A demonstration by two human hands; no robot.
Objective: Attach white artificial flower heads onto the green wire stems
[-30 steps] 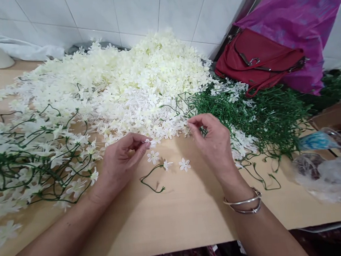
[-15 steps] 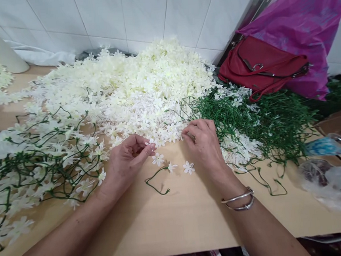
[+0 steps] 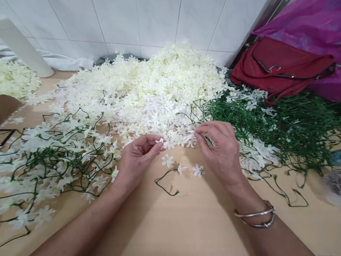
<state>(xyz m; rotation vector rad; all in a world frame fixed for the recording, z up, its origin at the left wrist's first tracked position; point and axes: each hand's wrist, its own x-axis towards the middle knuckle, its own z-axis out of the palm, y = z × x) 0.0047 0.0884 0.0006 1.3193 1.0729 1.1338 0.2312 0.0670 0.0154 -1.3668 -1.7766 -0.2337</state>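
My left hand [image 3: 140, 158] is closed in a pinch, with a small white artificial flower [image 3: 160, 141] between thumb and forefinger. My right hand [image 3: 220, 149] has thumb and forefinger pressed together at the front edge of the white flower pile [image 3: 161, 93]; whatever lies in that pinch is too small to make out. On the table between the hands are two loose white blossoms, one a flower [image 3: 167, 160] near my left fingertips, the other a flower [image 3: 198, 170] by my right hand. A bent green stem [image 3: 163, 186] with a white flower on its end lies just in front of them.
Stemmed white flowers [image 3: 50, 154] cover the left of the table [image 3: 167, 228]. Green stems [image 3: 278, 126] are heaped at right, below a red handbag [image 3: 281, 66] and a purple plastic bag [image 3: 307, 24]. A white tube [image 3: 21, 47] leans at the back left.
The view has swung left, so everything sits farther right in it. My right hand has shifted slightly right, its fingertips still pinched. The left hand keeps its grip on the flower.
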